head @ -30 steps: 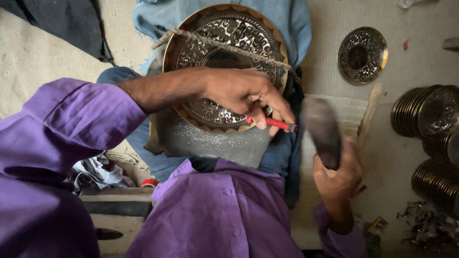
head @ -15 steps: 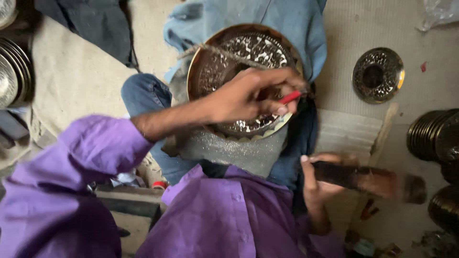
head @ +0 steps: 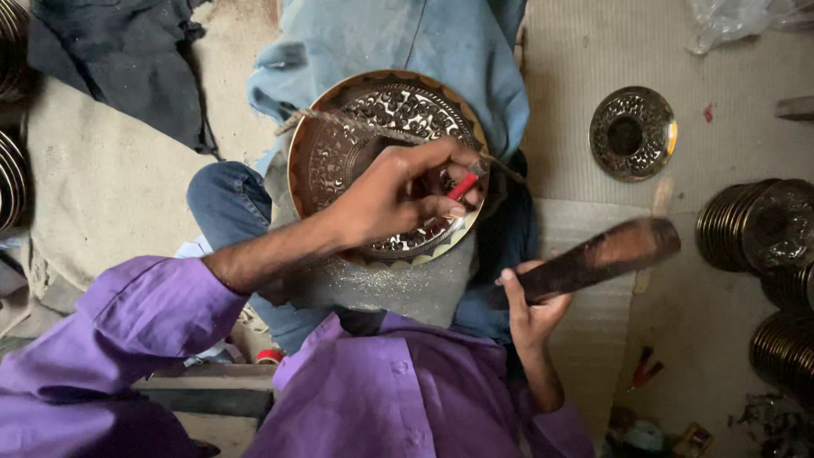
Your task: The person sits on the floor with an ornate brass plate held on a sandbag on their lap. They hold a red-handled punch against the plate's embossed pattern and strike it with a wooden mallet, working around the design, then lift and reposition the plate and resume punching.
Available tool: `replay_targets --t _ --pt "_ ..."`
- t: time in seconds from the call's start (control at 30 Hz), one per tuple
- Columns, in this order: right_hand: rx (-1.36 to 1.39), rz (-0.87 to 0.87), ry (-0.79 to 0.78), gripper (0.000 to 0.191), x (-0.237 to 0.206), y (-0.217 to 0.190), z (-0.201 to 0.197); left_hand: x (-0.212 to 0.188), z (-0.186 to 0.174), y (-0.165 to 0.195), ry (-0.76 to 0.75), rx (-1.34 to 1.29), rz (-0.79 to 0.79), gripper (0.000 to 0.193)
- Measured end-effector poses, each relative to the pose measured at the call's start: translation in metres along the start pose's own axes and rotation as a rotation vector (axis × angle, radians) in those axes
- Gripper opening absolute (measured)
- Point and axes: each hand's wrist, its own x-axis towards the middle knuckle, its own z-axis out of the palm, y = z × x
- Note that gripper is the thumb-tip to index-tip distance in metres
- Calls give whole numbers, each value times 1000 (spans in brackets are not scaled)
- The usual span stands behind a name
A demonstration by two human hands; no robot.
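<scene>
A round brass-coloured plate [head: 339, 153] with dense engraved patterns rests on my lap, over a grey block. My left hand [head: 398, 195] lies on the plate's right half, fingers closed on a thin red-handled chisel [head: 463, 186] whose tip meets the engraved surface. My right hand [head: 530, 305] grips the handle of a dark wooden mallet [head: 606, 254], which is blurred and held out to the right of the plate, apart from the chisel. A twisted cord [head: 356, 123] crosses the plate's upper part.
A small engraved round dish [head: 632, 133] lies on the woven mat at the upper right. Stacks of metal plates [head: 763, 225] stand along the right edge, more at the far left [head: 13, 178]. Dark cloth [head: 119, 59] lies upper left; small red tool [head: 644, 366] lower right.
The mallet has swung from upright beside the plate to low and level, and now sits angled out to the right. My left hand keeps the chisel on the plate; the view has shifted.
</scene>
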Motion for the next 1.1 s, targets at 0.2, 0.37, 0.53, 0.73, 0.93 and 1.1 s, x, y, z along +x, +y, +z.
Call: replay_targets --t 0.2,0.37,0.53,0.73,0.93,1.1 --pt "-1 129 -45 46 7 -14 -19 11 6 1 -52 209 89 55" --pt "-117 149 -65 37 22 -26 -34 24 4 2 -115 273 255 53" --pt "-112 87 -99 38 36 -40 -48 26 2 2 -178 336 254 53" --pt "-197 30 -155 38 50 -53 -62 26 5 2 -189 283 241 47" --pt "-252 -8 -166 50 59 -63 -64 26 0 3 -238 369 261 49" --pt "-260 -26 -152 68 60 -73 -55 18 -2 10 -254 375 244 50"
